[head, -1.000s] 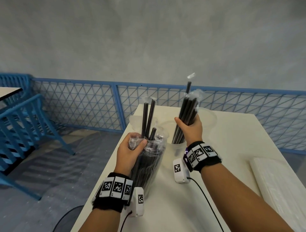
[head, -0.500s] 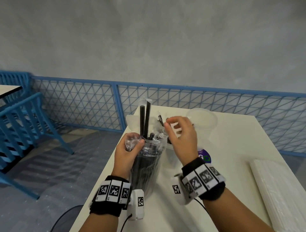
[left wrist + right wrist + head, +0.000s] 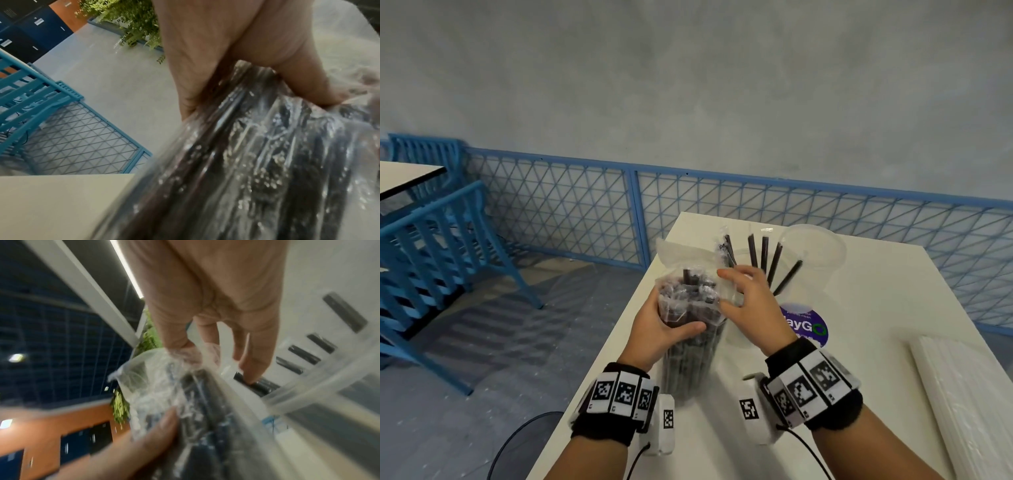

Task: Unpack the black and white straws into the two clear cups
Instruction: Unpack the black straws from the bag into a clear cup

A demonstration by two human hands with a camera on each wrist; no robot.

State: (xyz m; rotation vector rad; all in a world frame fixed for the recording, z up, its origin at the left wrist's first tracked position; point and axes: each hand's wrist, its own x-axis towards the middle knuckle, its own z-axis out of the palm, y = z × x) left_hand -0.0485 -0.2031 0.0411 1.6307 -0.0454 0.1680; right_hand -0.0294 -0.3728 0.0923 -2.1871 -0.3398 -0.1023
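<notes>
Behind the right hand [image 3: 751,301], fingers spread, half-hidden cup [image 3: 739,329]; left hand [image 3: 661,329] gripping straw bag [image 3: 690,346].

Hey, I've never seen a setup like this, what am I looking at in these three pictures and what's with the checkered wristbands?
No machine here: a person works with bare hands, wearing wristbands with tracking markers and small cameras. One picture comes from a head camera, the others from each wrist. The left hand grips a clear bag of black straws standing on the white table. The right hand, fingers spread, touches the bag's open top. Behind it, loose black straws stand in a clear cup. A pack of white straws lies at the right.
</notes>
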